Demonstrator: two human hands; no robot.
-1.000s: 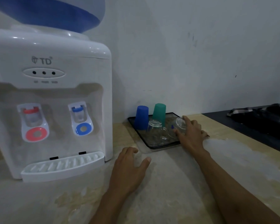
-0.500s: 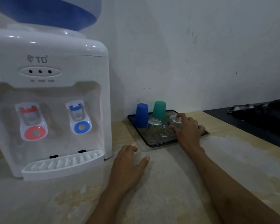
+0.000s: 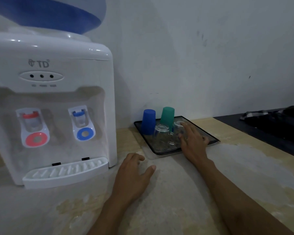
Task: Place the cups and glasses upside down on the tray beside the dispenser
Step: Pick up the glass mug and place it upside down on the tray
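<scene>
Right hand (image 3: pixel 193 141) grips clear glass mug (image 3: pixel 178 131) on dark square tray (image 3: pixel 210 141)

Two plastic cups, a blue cup (image 3: pixel 148 122) and a green cup (image 3: pixel 167 115); two glass mugs (image 3: pixel 161 134) (image 3: pixel 177 127); one tray (image 3: pixel 212 141); one dispenser (image 3: pixel 51 102); two hands (image 3: pixel 131 177) (image 3: pixel 193 143).

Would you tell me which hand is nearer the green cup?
Right. The right hand is on the tray just beside the green cup; the left hand rests on the counter.
</scene>
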